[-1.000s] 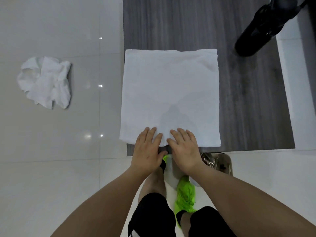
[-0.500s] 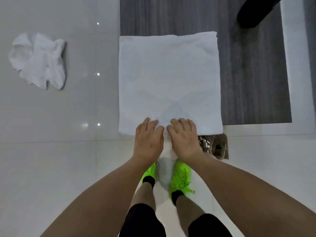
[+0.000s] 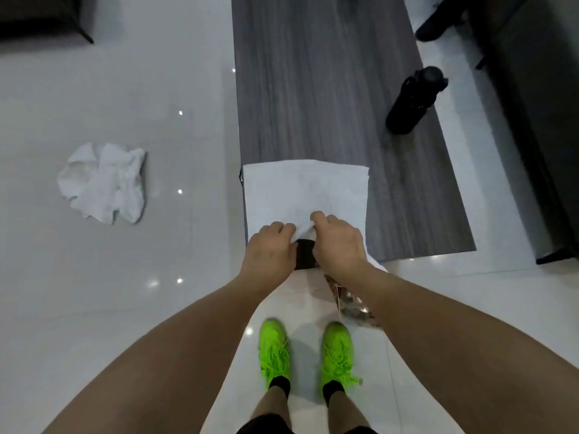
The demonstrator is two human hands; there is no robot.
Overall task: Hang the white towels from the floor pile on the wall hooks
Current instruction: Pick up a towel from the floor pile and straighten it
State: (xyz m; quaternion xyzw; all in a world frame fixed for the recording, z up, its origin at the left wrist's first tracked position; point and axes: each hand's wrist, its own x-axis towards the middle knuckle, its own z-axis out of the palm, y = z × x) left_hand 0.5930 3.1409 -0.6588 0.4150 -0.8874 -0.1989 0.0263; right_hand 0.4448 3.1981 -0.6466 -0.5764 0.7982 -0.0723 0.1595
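A white towel (image 3: 304, 192) lies on the near end of a grey wooden table (image 3: 329, 89). My left hand (image 3: 271, 247) and my right hand (image 3: 340, 242) grip its near edge side by side, fingers curled into the cloth, which bunches up between them. A dark gap shows below the lifted edge. A second white towel (image 3: 103, 181) lies crumpled on the glossy floor to the left. No wall hooks are in view.
A black bottle (image 3: 412, 100) stands on the table's right side. A shiny metal object (image 3: 351, 303) sits on the floor under my right forearm. My green shoes (image 3: 305, 352) stand on the white tiles. Dark furniture (image 3: 532, 120) lines the right side.
My hands went from lying flat on the towel's near edge to gripping it with curled fingers. The view has risen and pulled back, so the towel looks smaller and foreshortened.
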